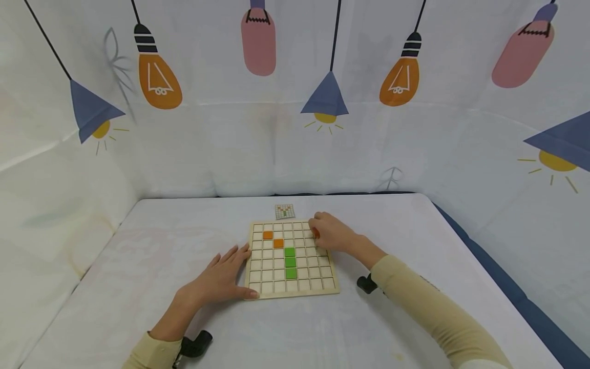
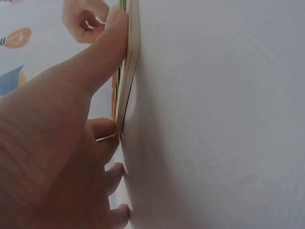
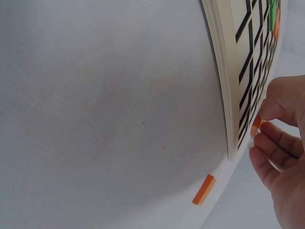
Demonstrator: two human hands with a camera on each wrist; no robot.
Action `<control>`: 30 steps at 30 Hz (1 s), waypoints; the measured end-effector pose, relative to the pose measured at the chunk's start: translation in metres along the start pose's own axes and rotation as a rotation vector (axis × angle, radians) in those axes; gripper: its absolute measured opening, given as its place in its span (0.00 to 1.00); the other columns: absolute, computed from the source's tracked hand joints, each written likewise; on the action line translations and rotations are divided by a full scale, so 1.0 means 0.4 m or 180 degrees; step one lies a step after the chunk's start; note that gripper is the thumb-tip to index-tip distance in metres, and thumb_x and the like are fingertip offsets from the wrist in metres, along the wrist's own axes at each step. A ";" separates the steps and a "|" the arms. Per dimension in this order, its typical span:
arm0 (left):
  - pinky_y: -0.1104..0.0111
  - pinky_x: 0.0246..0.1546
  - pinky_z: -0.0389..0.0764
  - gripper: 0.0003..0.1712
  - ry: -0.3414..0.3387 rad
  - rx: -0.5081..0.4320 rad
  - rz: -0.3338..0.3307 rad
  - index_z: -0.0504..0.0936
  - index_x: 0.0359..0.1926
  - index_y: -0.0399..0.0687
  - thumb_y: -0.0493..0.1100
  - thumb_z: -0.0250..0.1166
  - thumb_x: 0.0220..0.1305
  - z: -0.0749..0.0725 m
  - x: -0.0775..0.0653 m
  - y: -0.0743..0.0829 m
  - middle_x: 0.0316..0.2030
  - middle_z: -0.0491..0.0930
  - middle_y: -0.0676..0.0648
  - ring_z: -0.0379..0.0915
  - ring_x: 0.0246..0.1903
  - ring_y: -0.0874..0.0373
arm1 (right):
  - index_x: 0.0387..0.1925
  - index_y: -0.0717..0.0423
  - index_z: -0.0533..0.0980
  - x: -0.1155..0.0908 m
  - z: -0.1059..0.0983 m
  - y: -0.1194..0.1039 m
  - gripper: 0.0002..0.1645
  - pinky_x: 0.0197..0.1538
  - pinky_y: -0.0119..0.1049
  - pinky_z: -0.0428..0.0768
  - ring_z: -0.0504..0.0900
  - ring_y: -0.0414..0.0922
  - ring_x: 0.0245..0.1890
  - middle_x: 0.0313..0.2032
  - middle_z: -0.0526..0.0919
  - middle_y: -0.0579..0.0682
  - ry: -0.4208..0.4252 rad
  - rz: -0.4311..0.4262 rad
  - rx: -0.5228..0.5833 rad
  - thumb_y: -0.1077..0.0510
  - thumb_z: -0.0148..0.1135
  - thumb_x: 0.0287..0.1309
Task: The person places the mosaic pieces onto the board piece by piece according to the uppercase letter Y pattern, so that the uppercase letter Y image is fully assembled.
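Observation:
A square wooden grid board (image 1: 271, 288) lies on the table, with two orange tiles (image 1: 268, 235) on a diagonal and a column of green tiles (image 1: 290, 262) below them. My left hand (image 1: 216, 279) steadies the board's left side, thumb at the near corner and straight fingers along the edge; the left wrist view shows the thumb on the board's rim (image 2: 129, 71). At the far right corner of the grid, my right hand (image 1: 336, 233) pinches an orange tile (image 3: 256, 126) between thumb and fingers. Those fingers partly cover the corner squares.
Just beyond the board lies a small pattern card (image 1: 284, 211) showing a coloured grid. Another loose orange tile (image 3: 204, 190) rests on the table by the board's corner in the right wrist view. A white cloth with printed lamps (image 1: 324, 95) hangs behind the white table (image 1: 184, 220).

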State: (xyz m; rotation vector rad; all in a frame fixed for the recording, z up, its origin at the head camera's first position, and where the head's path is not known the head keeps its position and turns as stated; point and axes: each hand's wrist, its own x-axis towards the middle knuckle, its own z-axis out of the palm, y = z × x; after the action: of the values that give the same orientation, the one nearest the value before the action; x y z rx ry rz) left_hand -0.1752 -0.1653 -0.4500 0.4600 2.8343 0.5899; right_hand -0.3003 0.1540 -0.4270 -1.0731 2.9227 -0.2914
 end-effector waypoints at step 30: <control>0.37 0.74 0.44 0.66 -0.0030 -0.0016 -0.0003 0.54 0.78 0.50 0.76 0.69 0.46 -0.008 -0.005 0.004 0.79 0.48 0.50 0.41 0.79 0.44 | 0.26 0.47 0.70 0.023 0.014 -0.065 0.12 0.36 0.33 0.66 0.66 0.42 0.33 0.29 0.69 0.44 -0.0069 -0.0289 0.0071 0.66 0.63 0.47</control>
State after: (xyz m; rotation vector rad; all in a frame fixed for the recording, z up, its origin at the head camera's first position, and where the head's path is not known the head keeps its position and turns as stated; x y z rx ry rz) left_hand -0.1736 -0.1659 -0.4463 0.4593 2.8232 0.5931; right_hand -0.2904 0.1278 -0.4272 -1.2001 2.8495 -0.3112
